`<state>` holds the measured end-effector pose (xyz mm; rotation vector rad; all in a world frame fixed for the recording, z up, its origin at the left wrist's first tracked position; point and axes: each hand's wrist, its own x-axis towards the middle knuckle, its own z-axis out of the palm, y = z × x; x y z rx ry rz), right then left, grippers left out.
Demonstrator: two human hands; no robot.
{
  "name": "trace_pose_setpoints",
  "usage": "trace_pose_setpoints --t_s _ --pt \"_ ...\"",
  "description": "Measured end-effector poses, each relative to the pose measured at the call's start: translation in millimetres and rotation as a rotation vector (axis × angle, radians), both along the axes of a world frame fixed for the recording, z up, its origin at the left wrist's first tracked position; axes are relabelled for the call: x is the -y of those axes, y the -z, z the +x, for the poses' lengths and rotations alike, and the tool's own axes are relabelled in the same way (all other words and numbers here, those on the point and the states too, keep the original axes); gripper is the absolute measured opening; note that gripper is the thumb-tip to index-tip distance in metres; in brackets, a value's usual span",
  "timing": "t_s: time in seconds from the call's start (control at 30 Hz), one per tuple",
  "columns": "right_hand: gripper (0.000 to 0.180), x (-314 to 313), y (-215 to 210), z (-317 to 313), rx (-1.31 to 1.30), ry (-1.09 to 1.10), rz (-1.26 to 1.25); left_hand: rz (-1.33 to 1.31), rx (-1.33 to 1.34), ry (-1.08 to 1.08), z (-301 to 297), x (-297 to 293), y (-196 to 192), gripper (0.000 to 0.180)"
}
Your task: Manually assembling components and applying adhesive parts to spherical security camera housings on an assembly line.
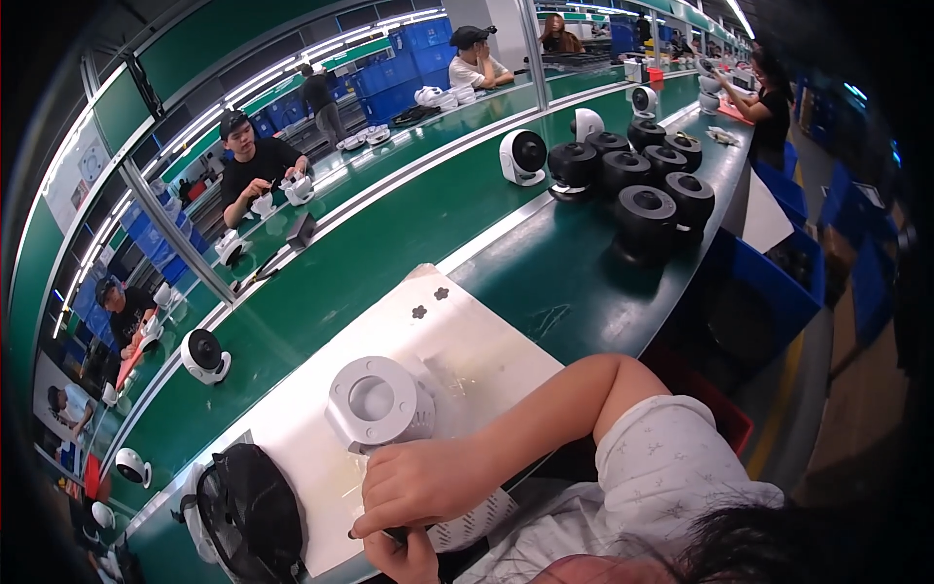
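A small dark object [395, 533], mostly hidden, sits between the right hand [413, 487] and left hand [404, 557] near the mat's near edge; both hands' fingers are curled, but I cannot tell which grip it. Just beyond, a white ring-topped housing [373, 401] stands on the white mat [496, 341], seemingly part-assembled; flower-shaped pieces [442, 293] lie loose by its far corner.

There are 1 left hand [401, 559], 1 right hand [418, 485], 1 white housing [413, 420], 2 black flower-shaped pieces [419, 311], 1 white mat [496, 336], 1 black bag [250, 511], 8 black drums [646, 206] and at least 4 black-faced white fans [527, 154].
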<state>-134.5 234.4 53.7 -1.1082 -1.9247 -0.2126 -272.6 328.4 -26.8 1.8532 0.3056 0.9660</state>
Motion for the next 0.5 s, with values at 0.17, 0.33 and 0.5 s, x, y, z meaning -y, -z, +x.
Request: trace_pose_setpoints --t_s 0.17,0.33,0.5 --pt "0.034 1 -1 2 -0.016 -0.054 -0.049 0.047 -0.069 0.032 0 -5 -2 0.022" --pt "0.042 6 -5 6 -0.050 -0.048 -0.014 -0.116 -0.007 0.142 3 -2 -9 0.021" --pt "0.055 4 -9 5 -0.136 -0.096 -0.029 -0.244 0.059 0.014 -4 2 -10 0.021"
